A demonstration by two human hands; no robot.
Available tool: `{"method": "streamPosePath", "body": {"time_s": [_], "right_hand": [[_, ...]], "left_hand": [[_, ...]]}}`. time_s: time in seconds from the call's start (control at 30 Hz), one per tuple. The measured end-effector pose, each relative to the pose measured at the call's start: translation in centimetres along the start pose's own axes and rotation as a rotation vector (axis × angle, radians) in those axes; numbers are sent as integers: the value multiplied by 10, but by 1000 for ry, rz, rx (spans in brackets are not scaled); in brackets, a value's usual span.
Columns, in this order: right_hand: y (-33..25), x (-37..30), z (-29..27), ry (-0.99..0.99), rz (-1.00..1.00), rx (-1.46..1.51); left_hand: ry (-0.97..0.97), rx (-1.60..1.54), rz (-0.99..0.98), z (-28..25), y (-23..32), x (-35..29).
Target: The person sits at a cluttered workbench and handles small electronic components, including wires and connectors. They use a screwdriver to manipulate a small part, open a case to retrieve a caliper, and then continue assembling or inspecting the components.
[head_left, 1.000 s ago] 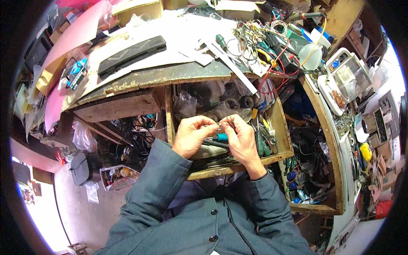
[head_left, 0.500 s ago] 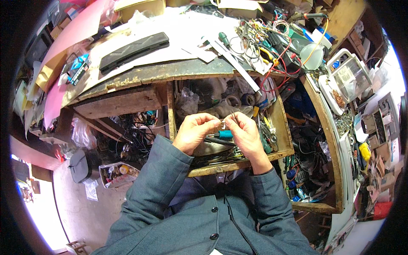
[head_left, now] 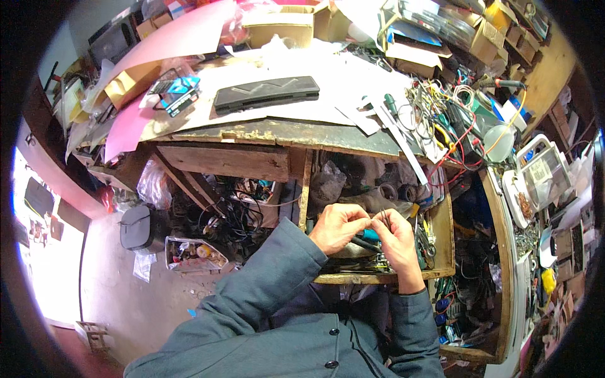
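Above an open wooden drawer (head_left: 446,242), my two hands meet with their fingertips touching or nearly so. My left hand (head_left: 337,228) is closed in a pinch; whatever lies between its thumb and finger is too small to make out. Thin dark tweezers (head_left: 385,218) stick up between the thumb and fingers of my right hand (head_left: 400,244). Below the hands, a teal handle (head_left: 370,235) lies in the drawer among pliers and other tools. Rolls of tape (head_left: 386,191) and a clear plastic bag (head_left: 329,183) fill its far part.
On the bench behind the drawer lie a long black case (head_left: 266,94) and a white strip (head_left: 403,142). Tangled red wires (head_left: 463,151) hang at the right, beside a clear-lidded box (head_left: 545,170). A dark bin (head_left: 140,228) and a box of parts (head_left: 195,255) stand on the floor at left.
The view has tilted up and turned left, so the bench and hands appear lower and further right. Both hands stay pinched together; a small white bit between them no longer shows.
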State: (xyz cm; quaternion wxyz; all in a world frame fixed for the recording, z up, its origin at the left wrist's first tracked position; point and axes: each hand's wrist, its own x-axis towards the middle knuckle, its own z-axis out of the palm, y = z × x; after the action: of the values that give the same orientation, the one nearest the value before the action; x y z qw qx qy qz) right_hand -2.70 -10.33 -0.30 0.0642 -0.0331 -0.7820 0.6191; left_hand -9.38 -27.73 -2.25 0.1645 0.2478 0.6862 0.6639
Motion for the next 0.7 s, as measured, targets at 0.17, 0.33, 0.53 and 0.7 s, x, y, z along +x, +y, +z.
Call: {"method": "streamPosePath", "body": {"time_s": [0.17, 0.33, 0.53, 0.7], "right_hand": [[1, 1, -5, -40, -25, -72], [-7, 5, -28, 170, 77, 120], [-8, -7, -29, 39, -5, -36], [9, -21, -21, -57, -46, 30]], "left_hand": [[38, 142, 156, 0, 4, -3], [66, 45, 147, 3, 11, -6], [191, 75, 161, 3, 11, -3], [275, 293, 321, -6, 28, 7]]}}
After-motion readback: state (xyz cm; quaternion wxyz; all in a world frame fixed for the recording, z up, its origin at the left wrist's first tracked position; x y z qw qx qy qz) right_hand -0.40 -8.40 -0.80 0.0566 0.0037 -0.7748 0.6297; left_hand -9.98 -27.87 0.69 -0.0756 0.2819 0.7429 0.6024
